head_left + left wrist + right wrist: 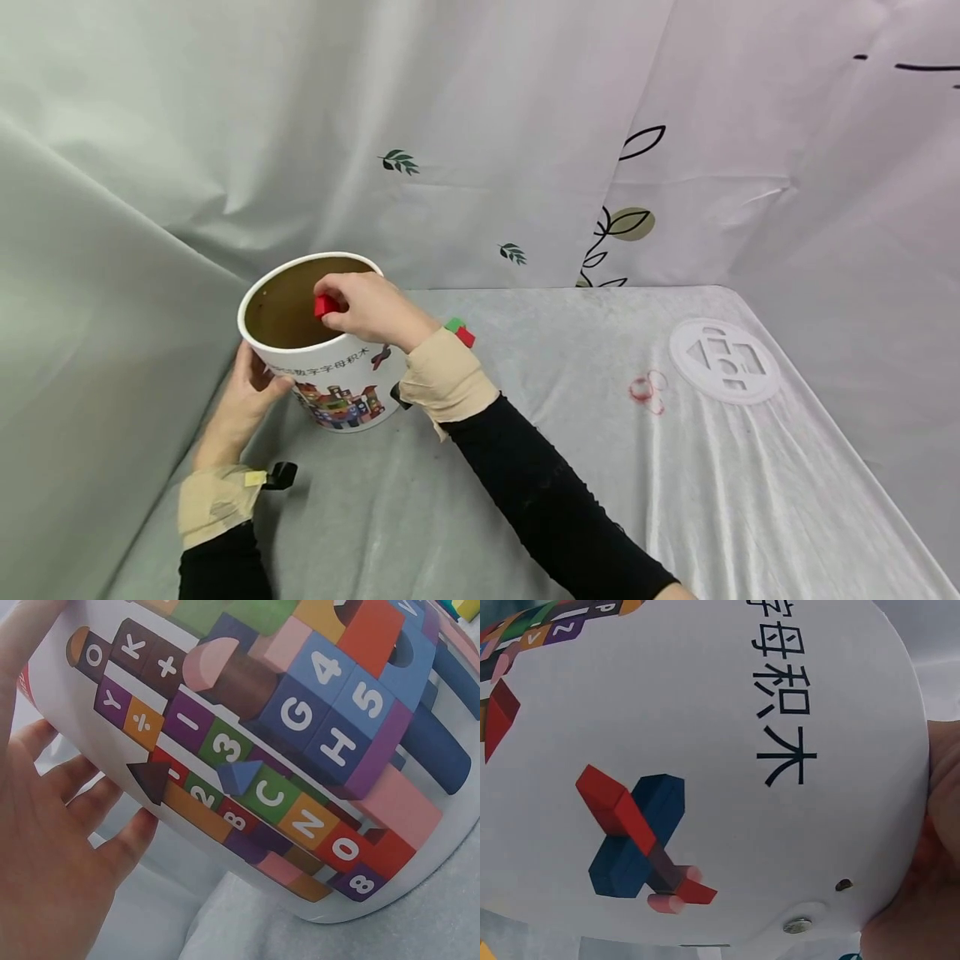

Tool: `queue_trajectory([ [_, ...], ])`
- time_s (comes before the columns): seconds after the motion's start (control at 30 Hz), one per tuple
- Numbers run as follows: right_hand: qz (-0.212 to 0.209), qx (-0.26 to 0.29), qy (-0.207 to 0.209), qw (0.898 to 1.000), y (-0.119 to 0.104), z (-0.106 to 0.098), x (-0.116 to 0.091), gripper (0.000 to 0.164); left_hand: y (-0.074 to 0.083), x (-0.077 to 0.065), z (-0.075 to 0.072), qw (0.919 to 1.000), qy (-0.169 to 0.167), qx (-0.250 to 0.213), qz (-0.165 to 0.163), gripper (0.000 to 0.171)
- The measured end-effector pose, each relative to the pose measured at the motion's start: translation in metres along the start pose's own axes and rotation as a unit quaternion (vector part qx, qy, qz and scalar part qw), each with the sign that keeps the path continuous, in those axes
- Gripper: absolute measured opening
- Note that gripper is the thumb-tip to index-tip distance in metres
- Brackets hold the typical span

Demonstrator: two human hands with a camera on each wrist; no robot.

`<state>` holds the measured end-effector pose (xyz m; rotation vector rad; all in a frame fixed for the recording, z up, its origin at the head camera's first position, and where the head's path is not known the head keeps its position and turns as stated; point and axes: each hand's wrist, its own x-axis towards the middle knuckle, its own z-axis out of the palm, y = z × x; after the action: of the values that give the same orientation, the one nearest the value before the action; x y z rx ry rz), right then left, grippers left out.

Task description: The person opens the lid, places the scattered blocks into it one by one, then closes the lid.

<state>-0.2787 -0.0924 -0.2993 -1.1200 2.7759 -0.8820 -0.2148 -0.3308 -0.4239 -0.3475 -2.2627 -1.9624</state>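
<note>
A large white bucket (341, 362) printed with pictures of toy blocks stands at the left of the table, its round mouth uncovered. My left hand (247, 396) holds its left side, thumb toward the front and the other fingers on the far side. In the left wrist view those fingers (71, 769) are spread, their tips at the bucket wall. My right hand (367, 308) pinches a small red block (326, 306) between thumb and fingers over the bucket's opening. The right wrist view shows mostly the bucket's printed wall (727, 825); the block's pinched sides are hidden.
Just past my right wrist lie a green block (455, 324) and a red block (466, 337), partly covered by the wrist. A round white lid (723, 362) with shaped cutouts lies at the right. Red rings (647, 390) show on the grey cloth. Curtains enclose the table's back.
</note>
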Motion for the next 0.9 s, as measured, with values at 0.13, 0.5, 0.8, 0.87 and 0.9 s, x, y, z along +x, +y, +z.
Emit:
queue_trajectory([
  [0.13, 0.003, -0.02, -0.017, 1.0, -0.002, 0.0, 0.001, 0.036, 0.0, -0.002, 0.0, 1.0, 0.003, -0.001, -0.007, 0.088],
  [0.5, -0.008, -0.024, -0.004, 1.0, -0.004, 0.0, -0.001, 0.034, 0.0, -0.002, -0.002, 0.9999, 0.0, -0.012, 0.006, 0.088],
  [0.8, -0.073, 0.042, 0.041, 0.996, 0.004, -0.003, -0.009, 0.027, 0.0, -0.002, -0.003, 1.0, 0.002, 0.0, 0.003, 0.088],
  [0.87, -0.088, 0.073, 0.059, 0.992, 0.006, -0.007, -0.016, 0.026, 0.0, -0.002, -0.002, 1.0, 0.0, 0.001, 0.001, 0.087],
  [0.9, -0.093, 0.089, 0.068, 0.989, 0.008, -0.011, -0.02, 0.026, 0.001, -0.002, -0.002, 1.0, -0.002, -0.001, 0.002, 0.088],
])
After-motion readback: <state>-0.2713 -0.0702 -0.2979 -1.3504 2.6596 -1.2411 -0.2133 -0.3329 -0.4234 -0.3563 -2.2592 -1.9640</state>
